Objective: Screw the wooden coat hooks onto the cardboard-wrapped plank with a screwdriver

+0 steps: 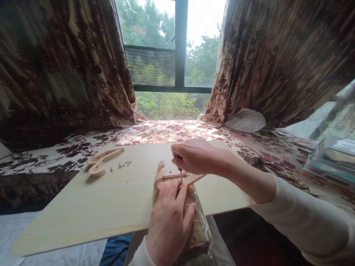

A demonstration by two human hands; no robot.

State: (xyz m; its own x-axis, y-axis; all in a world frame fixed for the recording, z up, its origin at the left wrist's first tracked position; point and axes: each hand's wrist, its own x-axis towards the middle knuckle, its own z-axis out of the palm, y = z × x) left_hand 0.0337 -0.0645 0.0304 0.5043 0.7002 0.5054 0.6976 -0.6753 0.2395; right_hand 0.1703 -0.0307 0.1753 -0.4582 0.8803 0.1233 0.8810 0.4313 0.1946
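Observation:
My right hand is closed round the dark handle of a screwdriver, whose shaft points straight down. Its tip ends beside the fingertips of my left hand. That hand lies with fingers spread on pale wooden pieces and on a block wrapped in clear plastic. One wooden piece has a dark hole or screw head in it. The tip's contact point is hidden by my fingers. At the board's left lie two curved wooden parts, with several small screws next to them.
The pale board rests before a ledge covered in floral cloth. A white plastic bag lies by the right curtain. Clear plastic boxes stand at the far right. Behind is a window.

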